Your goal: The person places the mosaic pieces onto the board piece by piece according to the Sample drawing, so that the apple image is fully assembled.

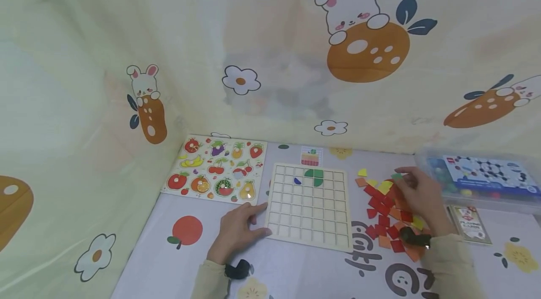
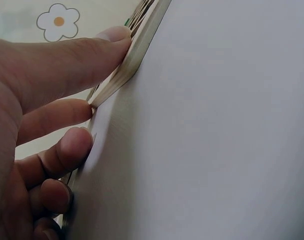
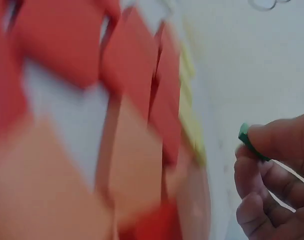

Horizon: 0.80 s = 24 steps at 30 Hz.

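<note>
You are at the picking step: your right hand hovers over the far side of the pile of coloured tiles, which lies on the counter just to the right of the wooden grid board. The grip of this hand is closed in a pinch, and the right wrist view shows a small green tile held at its edge between the thumb and the fingertips; the tile is lifted a little above the red, orange and yellow ones. Your left hand rests on the counter at the near left corner of the board, with the fingers almost straight and pressed against the edge of the board, so its grip holds nothing and only steadies the board. On the board I see a green shape and a small blue piece in the far rows, near the pattern card that lies just beyond the far edge; the other cells look empty. I judge the work is near its beginning. The next move, I think, calls for carrying the green tile to the left over the board toward the green shape, turning it so its sides agree with the cell, and lowering it flat. Keep the left hand pressing, because the board may slide on the cloth.
</note>
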Motion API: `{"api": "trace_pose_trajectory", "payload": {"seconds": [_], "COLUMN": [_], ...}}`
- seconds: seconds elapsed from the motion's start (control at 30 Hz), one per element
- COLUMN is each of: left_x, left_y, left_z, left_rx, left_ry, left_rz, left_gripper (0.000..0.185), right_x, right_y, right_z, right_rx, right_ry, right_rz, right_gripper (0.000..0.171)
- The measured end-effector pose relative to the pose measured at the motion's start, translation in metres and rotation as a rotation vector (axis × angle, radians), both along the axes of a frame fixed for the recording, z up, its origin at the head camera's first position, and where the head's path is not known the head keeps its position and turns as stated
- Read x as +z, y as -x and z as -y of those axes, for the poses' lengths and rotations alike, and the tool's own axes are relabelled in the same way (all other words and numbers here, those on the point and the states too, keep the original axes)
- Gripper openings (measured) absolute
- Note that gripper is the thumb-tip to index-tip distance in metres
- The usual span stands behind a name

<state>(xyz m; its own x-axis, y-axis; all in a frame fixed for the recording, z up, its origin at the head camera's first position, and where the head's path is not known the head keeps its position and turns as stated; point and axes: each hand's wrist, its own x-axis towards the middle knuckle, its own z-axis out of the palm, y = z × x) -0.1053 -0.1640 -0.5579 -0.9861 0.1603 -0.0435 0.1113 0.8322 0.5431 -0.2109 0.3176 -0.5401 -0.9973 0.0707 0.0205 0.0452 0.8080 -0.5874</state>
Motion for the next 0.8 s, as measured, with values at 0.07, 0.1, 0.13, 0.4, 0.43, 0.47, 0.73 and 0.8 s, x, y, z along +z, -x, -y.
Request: {"api": "trace_pose_trajectory", "payload": {"seconds": [0.07, 0.1, 0.13, 0.4, 0.43, 0.47, 0.73, 0.8], "left_x": [0.000, 0.000, 0.000, 0.000, 0.001, 0.001, 0.002, 0.002], "left_y": [-0.001, -0.001, -0.001, -0.001, 0.000, 0.000, 0.000, 0.000], "left_z": [0.000, 0.001, 0.001, 0.001, 0.001, 0.001, 0.001, 0.001], "left_rx": [0.000, 0.000, 0.000, -0.009, -0.009, -0.008, -0.002, -0.002], "left_ry": [0.002, 0.002, 0.002, -0.004, -0.004, -0.004, 0.002, 0.003], "left_rz": [-0.001, -0.001, 0.000, -0.014, -0.012, -0.011, 0.008, 0.010], "left_gripper": [0.069, 0.069, 0.069, 0.069, 0.069, 0.069, 0.070, 0.070], "right_x": [0.000, 0.001, 0.002, 0.009, 0.009, 0.009, -0.003, -0.006], "right_y": [-0.001, -0.002, -0.002, -0.002, -0.001, 0.000, 0.010, 0.012], "right_z": [0.009, 0.014, 0.019, 0.065, 0.070, 0.076, 0.121, 0.132], "right_rx": [-0.004, -0.009, -0.008, 0.047, 0.061, 0.068, 0.165, 0.189], "right_ry": [0.029, 0.043, 0.058, 0.212, 0.203, 0.204, 0.207, 0.227], "right_rz": [-0.035, -0.042, -0.045, 0.013, -0.007, -0.012, -0.040, -0.028], "right_gripper": [0.047, 0.048, 0.048, 0.050, 0.048, 0.045, 0.037, 0.036]}}
